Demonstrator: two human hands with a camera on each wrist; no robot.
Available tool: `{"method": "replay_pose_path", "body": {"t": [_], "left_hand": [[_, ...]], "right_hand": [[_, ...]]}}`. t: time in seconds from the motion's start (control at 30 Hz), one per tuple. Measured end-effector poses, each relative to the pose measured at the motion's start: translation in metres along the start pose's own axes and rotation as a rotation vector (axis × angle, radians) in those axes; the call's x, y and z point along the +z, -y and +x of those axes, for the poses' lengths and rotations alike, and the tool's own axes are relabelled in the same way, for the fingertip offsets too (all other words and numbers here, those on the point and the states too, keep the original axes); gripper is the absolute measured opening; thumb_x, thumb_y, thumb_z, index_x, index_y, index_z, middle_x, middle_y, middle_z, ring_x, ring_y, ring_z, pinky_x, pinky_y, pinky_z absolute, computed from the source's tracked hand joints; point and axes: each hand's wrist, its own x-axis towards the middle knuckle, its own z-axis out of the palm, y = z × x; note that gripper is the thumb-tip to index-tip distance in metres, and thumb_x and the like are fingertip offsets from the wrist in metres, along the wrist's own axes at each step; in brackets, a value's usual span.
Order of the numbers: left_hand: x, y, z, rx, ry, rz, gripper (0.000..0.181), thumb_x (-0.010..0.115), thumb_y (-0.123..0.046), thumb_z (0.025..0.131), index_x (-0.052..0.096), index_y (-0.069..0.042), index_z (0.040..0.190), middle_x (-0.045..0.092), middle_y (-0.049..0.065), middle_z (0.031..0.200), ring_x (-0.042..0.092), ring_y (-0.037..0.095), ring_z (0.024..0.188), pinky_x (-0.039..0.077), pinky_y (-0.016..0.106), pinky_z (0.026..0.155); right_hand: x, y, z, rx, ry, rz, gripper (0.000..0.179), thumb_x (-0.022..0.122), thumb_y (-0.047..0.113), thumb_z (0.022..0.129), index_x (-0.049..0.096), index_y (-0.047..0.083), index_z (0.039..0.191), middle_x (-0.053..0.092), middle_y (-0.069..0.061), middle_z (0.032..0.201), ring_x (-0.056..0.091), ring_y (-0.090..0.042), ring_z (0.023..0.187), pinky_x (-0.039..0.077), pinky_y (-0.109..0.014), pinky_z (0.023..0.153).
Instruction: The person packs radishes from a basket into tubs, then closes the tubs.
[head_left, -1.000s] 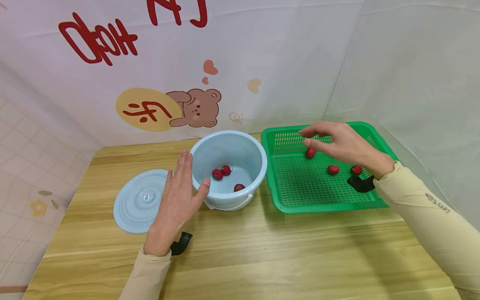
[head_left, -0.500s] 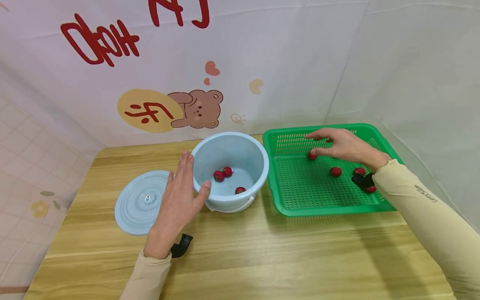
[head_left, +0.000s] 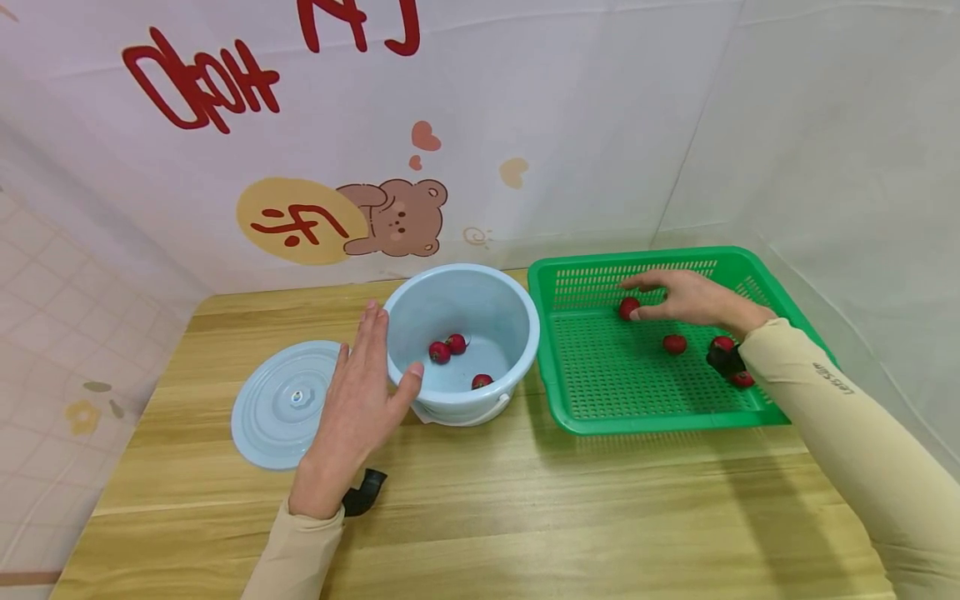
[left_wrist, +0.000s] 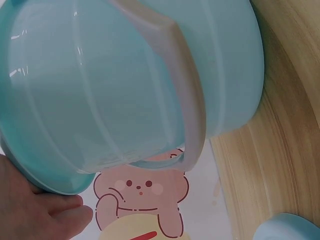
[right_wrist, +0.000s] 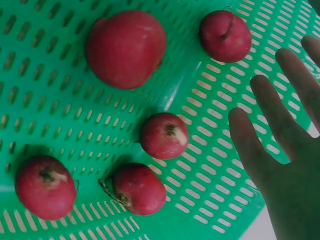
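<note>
Nearest is the bare front part of the worktop (head_left: 562,517), with pale wood grain. Over its left half reaches the left hand (head_left: 358,400), with long fingers held near together and the thumb standing apart; it pinches nothing, and its fingertips seem to rest at the rim of the bucket (head_left: 501,300). Beside this hand, toward the worktop's left edge, lies the round lid (head_left: 262,408), ribbed in rings, of smooth light-blue plastic like the bucket. The bucket stands near the back edge and holds three red radishes (head_left: 439,352).

To the right of it is the basket (head_left: 600,425), of green plastic with slotted walls. Loose radishes (head_left: 675,343) lie in its middle and right part. The right hand (head_left: 693,298) is spread above it, the fingers apart. The nearest radish (head_left: 629,308) is by the basket's back wall, left of its middle, just under the fingers and beside the thumb tip; I cannot tell if they touch. It is almost round, so no long axis shows. The right hand is clearly the nearer one. Behind hangs a white printed cloth (head_left: 585,125).
</note>
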Motion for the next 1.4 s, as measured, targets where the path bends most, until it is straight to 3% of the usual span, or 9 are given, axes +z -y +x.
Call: {"method": "replay_pose_path", "body": {"t": [0.57, 1.0, 1.4], "left_hand": [[-0.001, -0.001, -0.001, -0.008, 0.007, 0.000, 0.083, 0.049, -0.047, 0.103, 0.021, 0.002, 0.163, 0.007, 0.007, 0.174, 0.012, 0.025, 0.159, 0.013, 0.064, 0.123], [-0.002, -0.001, 0.000, -0.014, 0.007, 0.003, 0.083, 0.050, -0.046, 0.103, 0.021, 0.002, 0.163, 0.010, 0.010, 0.174, 0.011, 0.025, 0.159, 0.015, 0.063, 0.123], [-0.001, -0.001, 0.000, -0.012, 0.005, 0.002, 0.083, 0.051, -0.046, 0.102, 0.021, 0.002, 0.163, 0.010, 0.010, 0.174, 0.011, 0.025, 0.159, 0.015, 0.064, 0.123]], "right_hand": [[0.010, -0.006, 0.009, -0.031, 0.085, -0.005, 0.052, 0.070, 0.027, 0.100, 0.058, 0.010, 0.148, 0.047, -0.021, 0.155, 0.037, -0.047, 0.144, 0.035, -0.069, 0.110], [0.012, -0.014, 0.009, -0.013, 0.051, -0.032, 0.051, 0.071, 0.027, 0.099, 0.059, 0.009, 0.146, 0.050, -0.023, 0.151, 0.045, -0.049, 0.137, 0.041, -0.069, 0.104], [0.020, -0.018, 0.009, -0.054, 0.031, -0.048, 0.045, 0.071, 0.012, 0.098, 0.063, 0.004, 0.141, 0.052, -0.024, 0.145, 0.051, -0.046, 0.130, 0.046, -0.064, 0.100]]}}
